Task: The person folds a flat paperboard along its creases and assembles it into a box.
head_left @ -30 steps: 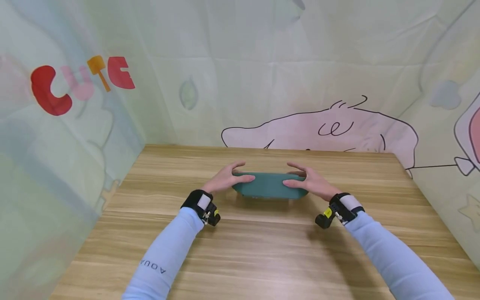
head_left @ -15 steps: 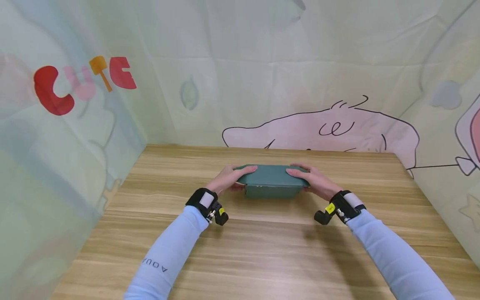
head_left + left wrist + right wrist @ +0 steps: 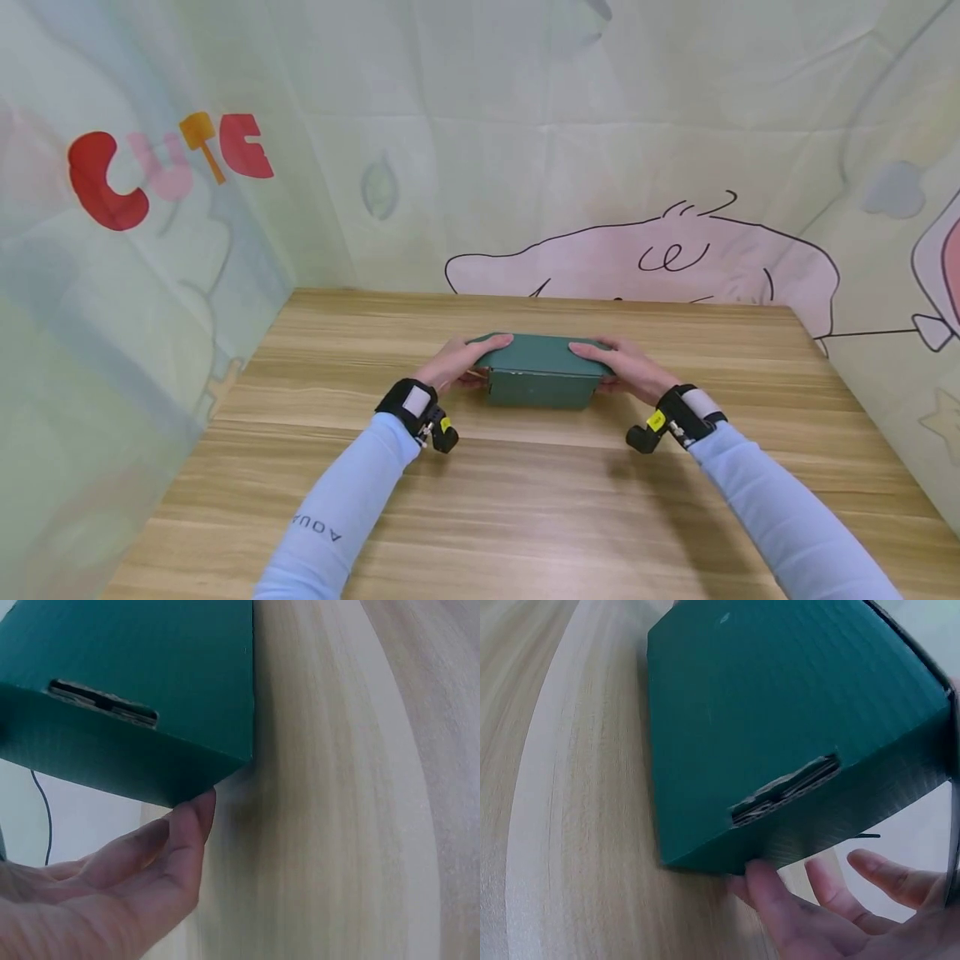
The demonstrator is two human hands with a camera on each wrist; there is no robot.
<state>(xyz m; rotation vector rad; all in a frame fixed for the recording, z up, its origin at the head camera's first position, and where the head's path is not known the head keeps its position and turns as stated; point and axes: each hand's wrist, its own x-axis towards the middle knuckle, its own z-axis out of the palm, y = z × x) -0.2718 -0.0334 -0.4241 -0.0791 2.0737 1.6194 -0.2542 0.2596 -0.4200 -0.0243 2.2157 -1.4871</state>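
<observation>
A dark green cardboard box [image 3: 540,388] with its lid down sits between the two hands, near the middle of the table. The left hand [image 3: 452,364] holds the box's left end, thumb on top of the lid [image 3: 543,353]. At the other end the right hand [image 3: 632,368] does the same, its thumb also on the lid. In the left wrist view, fingertips [image 3: 196,808] touch the lower edge below a narrow slot [image 3: 103,703]. The right wrist view has fingers [image 3: 769,889] at the box's bottom edge, beside a similar slot [image 3: 786,790]. Whatever the box contains is hidden.
The wood-grain table [image 3: 480,517] carries the box. Printed cloth [image 3: 480,167] with cartoon drawings rises behind the table and along both sides. Each wrist wears a black strap with a small camera [image 3: 442,433].
The lid's top, earlier tilted toward the viewer, has swung down flat over the box. Fingers that stood raised behind it now lie lower at the ends. The box has shifted slightly nearer.
</observation>
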